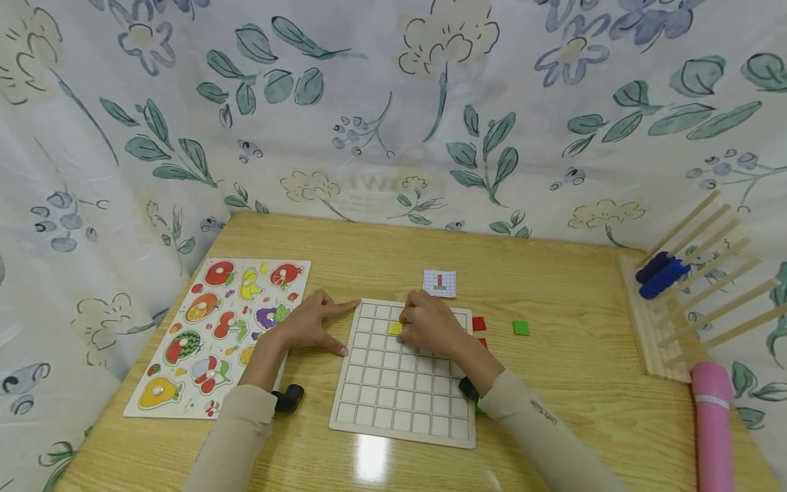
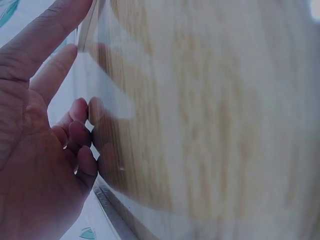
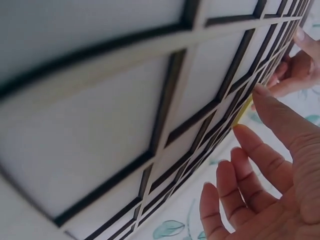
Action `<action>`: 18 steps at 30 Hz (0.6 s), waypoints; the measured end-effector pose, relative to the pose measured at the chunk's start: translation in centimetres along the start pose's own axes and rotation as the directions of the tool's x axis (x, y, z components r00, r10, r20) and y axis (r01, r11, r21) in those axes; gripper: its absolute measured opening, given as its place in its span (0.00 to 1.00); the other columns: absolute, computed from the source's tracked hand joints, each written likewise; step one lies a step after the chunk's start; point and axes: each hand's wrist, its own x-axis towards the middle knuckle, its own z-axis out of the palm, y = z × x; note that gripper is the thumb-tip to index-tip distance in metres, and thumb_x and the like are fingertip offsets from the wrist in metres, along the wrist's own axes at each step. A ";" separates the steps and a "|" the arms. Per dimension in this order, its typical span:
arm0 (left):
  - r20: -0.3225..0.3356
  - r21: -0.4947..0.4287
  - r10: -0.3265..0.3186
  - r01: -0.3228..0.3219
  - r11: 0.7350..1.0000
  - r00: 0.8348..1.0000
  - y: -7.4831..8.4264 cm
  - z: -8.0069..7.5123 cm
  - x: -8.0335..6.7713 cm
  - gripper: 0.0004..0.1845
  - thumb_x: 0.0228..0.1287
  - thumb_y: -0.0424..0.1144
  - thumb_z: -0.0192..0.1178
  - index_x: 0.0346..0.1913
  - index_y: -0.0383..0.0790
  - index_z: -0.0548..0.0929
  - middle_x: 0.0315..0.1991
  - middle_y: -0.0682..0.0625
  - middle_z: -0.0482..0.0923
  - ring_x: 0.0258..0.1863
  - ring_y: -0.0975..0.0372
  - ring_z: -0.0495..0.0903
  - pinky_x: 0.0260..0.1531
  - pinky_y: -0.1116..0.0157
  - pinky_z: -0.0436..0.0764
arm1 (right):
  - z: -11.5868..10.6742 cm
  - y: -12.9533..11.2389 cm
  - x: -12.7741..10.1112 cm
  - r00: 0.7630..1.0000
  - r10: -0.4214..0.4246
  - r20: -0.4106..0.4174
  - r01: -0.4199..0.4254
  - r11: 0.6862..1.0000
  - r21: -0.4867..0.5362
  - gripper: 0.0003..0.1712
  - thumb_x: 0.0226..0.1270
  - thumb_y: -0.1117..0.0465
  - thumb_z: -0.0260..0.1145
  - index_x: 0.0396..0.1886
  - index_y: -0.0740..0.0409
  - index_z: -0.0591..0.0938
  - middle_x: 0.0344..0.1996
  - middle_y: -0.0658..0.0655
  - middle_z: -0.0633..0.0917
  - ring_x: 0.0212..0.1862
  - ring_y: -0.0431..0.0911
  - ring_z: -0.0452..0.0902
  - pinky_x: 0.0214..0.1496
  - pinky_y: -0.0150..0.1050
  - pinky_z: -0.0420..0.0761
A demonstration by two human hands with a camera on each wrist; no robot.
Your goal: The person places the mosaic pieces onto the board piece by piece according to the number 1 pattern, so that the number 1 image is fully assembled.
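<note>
Head view shows the right hand (image 1: 433,328) resting on the grid board (image 1: 402,396), fingers straight, fingertips touching a yellow tile (image 1: 395,328) in an upper cell. Left hand (image 1: 310,328) lies with fingers spread at the board's left edge. Wooden surface (image 1: 572,383) is backed by a floral curtain (image 1: 381,102).

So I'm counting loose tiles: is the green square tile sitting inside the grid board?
No, the green square tile lies on the bare table, right of the grid board.
</note>
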 end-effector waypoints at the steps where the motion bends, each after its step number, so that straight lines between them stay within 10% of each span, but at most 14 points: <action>1: -0.002 0.000 0.002 -0.002 1.000 1.000 0.0 0.0 0.0 0.52 0.38 0.55 0.81 0.72 0.53 0.70 0.38 0.49 0.55 0.38 0.57 0.56 0.36 0.61 0.59 | -0.1 0.0 -0.1 1.000 -0.002 0.002 0.002 1.000 0.004 0.17 0.57 0.51 0.77 0.40 0.57 0.89 0.39 0.52 0.77 0.42 0.45 0.71 0.47 0.42 0.75; 18: 0.004 0.016 0.010 -0.010 1.000 1.000 -0.1 0.2 0.1 0.53 0.39 0.55 0.81 0.73 0.55 0.69 0.38 0.49 0.56 0.38 0.58 0.56 0.38 0.61 0.60 | -3.6 3.2 -3.6 0.991 0.115 -0.074 -0.097 0.972 0.212 0.25 0.60 0.52 0.75 0.54 0.60 0.85 0.46 0.56 0.79 0.49 0.48 0.73 0.49 0.45 0.76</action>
